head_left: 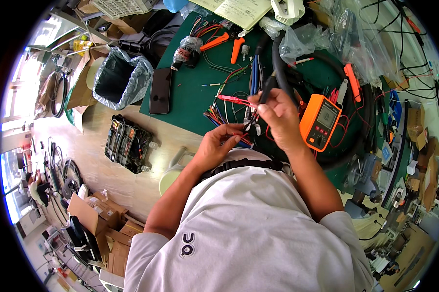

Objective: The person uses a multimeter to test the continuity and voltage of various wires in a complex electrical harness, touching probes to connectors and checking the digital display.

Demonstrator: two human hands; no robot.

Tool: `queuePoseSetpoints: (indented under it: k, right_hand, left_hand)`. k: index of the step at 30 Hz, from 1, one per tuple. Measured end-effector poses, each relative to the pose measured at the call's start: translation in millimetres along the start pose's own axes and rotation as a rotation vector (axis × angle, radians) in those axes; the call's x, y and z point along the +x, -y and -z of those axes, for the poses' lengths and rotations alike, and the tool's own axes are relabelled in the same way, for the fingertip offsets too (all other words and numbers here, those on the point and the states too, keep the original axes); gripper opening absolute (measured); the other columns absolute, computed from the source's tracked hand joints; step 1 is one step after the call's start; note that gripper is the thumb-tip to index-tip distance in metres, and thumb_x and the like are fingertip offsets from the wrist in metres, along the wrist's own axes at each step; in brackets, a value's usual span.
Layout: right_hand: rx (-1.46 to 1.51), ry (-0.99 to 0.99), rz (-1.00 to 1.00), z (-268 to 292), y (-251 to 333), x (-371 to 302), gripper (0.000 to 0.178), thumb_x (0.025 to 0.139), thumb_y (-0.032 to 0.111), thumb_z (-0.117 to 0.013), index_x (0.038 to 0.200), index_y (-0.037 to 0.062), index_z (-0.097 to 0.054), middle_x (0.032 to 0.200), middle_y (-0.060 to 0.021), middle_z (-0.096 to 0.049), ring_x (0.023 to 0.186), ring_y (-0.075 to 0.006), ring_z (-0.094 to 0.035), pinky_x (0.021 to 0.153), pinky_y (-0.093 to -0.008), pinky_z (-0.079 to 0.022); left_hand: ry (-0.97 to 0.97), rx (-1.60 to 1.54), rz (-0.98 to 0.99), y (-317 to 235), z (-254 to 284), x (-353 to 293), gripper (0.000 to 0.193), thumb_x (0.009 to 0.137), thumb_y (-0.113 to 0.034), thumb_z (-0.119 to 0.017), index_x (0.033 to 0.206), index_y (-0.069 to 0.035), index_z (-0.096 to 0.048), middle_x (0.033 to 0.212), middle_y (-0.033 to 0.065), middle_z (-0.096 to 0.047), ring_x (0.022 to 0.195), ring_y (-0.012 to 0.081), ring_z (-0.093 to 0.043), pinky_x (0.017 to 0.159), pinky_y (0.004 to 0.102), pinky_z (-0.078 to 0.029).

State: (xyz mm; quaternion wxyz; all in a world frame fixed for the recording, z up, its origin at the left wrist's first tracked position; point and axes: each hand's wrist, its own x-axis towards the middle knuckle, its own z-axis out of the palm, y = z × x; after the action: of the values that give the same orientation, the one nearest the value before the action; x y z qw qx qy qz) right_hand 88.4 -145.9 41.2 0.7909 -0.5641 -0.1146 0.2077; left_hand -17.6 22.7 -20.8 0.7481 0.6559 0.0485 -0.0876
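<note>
My left hand (pixel 218 146) is closed, its thumb and fingers pinched on a thin wire (pixel 245 132) at the table's front edge. My right hand (pixel 282 117) grips a black test lead clip (pixel 267 89) just above the cable bundle. To its left, a red test clip (pixel 235 99) lies over the loose wire ends. Blue wires (pixel 254 73) run from a thick black cable (pixel 276 51) down between my hands. An orange handheld meter (pixel 320 122) with a grey display rests right of my right hand. The fingertips hide the exact contact points.
Left on the green table (pixel 190 104) lie a dark phone (pixel 160 91) and a bottle (pixel 181 54). Orange-handled tools (pixel 237 50) and an open notebook (pixel 239 10) are farther back. Plastic bags (pixel 336 41) pile up at right. A lined bin (pixel 122 78) and a tool case (pixel 128 144) stand left.
</note>
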Motion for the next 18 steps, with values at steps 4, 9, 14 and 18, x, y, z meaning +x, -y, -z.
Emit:
queuePoseSetpoints:
  k: [4,9,14,18]
  right_hand:
    - [-0.273,0.031,-0.015,22,15,-9,0.027,0.090,0.010,-0.065,0.112,-0.0026,-0.054,0.096,-0.0053,-0.064,0.085,-0.0086,-0.060,0.079,-0.0246,-0.050]
    - [-0.777,0.087,-0.072,30,24,-21,0.030,0.083,0.013,-0.071,0.108,-0.0014,-0.061,0.084,-0.0068,-0.066,0.073,-0.0131,-0.062,0.070,-0.0270,-0.051]
    - [-1.086,0.207,-0.103,35,42,-35,0.032,0.079,0.017,-0.071,0.106,0.0019,-0.064,0.088,-0.0109,-0.068,0.081,-0.0261,-0.064,0.074,-0.0363,-0.052]
    - [-1.226,0.248,-0.007,40,48,-44,0.031,0.078,0.018,-0.071,0.104,0.0027,-0.065,0.087,-0.0109,-0.068,0.087,-0.0282,-0.062,0.075,-0.0392,-0.051]
  left_hand:
    - [-0.020,0.033,-0.022,2,-3,5,0.011,0.092,-0.006,-0.063,0.101,0.002,-0.063,0.130,0.0140,-0.059,0.103,0.0161,-0.062,0.090,0.0302,-0.050]
    - [-0.028,-0.127,0.000,5,-8,13,0.010,0.093,-0.004,-0.062,0.099,0.003,-0.061,0.120,0.0144,-0.064,0.099,0.0143,-0.062,0.086,0.0278,-0.051]
    - [-0.022,-0.156,0.037,7,-14,15,0.010,0.094,-0.006,-0.062,0.099,0.003,-0.061,0.102,0.0100,-0.069,0.091,0.0123,-0.064,0.084,0.0269,-0.052]
    - [-0.052,-0.089,0.043,7,-18,15,0.015,0.095,-0.007,-0.062,0.105,0.003,-0.062,0.097,0.0081,-0.070,0.089,0.0108,-0.064,0.082,0.0260,-0.052]
